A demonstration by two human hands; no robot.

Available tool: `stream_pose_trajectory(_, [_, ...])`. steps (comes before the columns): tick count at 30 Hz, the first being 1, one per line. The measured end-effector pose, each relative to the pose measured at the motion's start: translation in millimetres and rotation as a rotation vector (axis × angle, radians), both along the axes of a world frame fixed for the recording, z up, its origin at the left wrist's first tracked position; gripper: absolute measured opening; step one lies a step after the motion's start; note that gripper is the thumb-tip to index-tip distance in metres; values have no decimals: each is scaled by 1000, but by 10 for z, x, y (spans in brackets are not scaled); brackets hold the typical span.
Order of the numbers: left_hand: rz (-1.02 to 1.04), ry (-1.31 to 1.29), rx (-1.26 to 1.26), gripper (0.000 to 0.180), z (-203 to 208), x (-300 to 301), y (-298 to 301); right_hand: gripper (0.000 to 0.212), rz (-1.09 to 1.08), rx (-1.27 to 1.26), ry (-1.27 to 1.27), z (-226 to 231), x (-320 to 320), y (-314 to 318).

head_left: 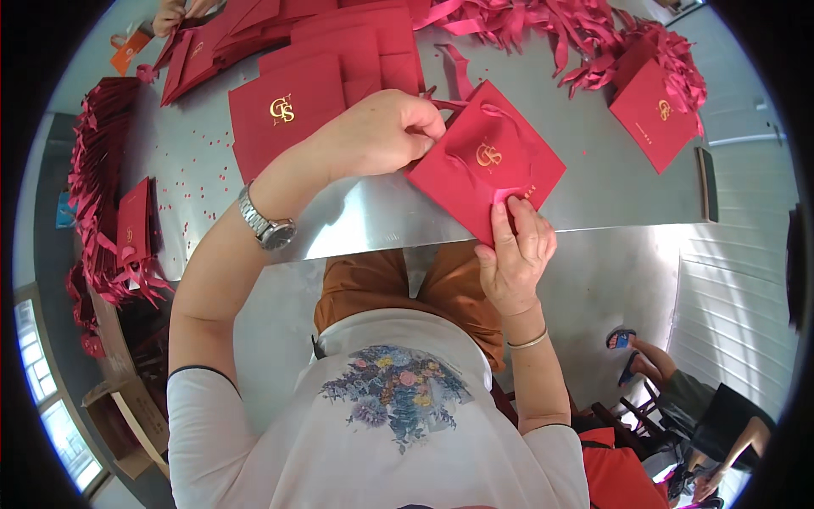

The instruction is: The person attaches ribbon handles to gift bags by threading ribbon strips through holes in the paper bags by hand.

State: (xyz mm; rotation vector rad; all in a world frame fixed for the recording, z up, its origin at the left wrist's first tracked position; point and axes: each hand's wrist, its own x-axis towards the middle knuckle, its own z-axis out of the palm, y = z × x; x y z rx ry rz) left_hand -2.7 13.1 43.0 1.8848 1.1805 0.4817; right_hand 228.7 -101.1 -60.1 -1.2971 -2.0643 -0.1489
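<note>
A flat red paper gift bag (543,161) with a gold emblem lies tilted at the table's front edge. A pink ribbon handle (506,114) loops across its face. My right hand (519,250) grips the bag's lower corner, fingers on top and thumb at the edge. My left hand (386,131) is closed at the bag's left side, its fingertips curled inward. A ribbon end shows just beyond it, but what the fingers pinch is hidden. Beneath my left forearm lies another red bag (254,123), in front of an overlapping stack of red bags (335,42).
Loose pink ribbons (509,21) heap along the far side of the metal table (593,195). Ribboned bags (653,114) lie at the right, and a long row of bags (97,170) lines the left. Another person's hands (174,13) show at far left; someone sits lower right.
</note>
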Motion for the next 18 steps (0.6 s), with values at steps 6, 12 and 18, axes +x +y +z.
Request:
stream_pose_trajectory(6, [116, 121, -216, 13, -156, 7, 52, 51, -37, 116, 33, -221, -42, 39])
stream_pose_trajectory(12, [234, 174, 54, 11, 136, -246, 221, 49, -24, 190, 83, -306, -47, 70])
stream_pose_trajectory(18, [310, 389, 437, 11, 1, -458, 297, 49, -39, 186, 81, -300, -38, 73])
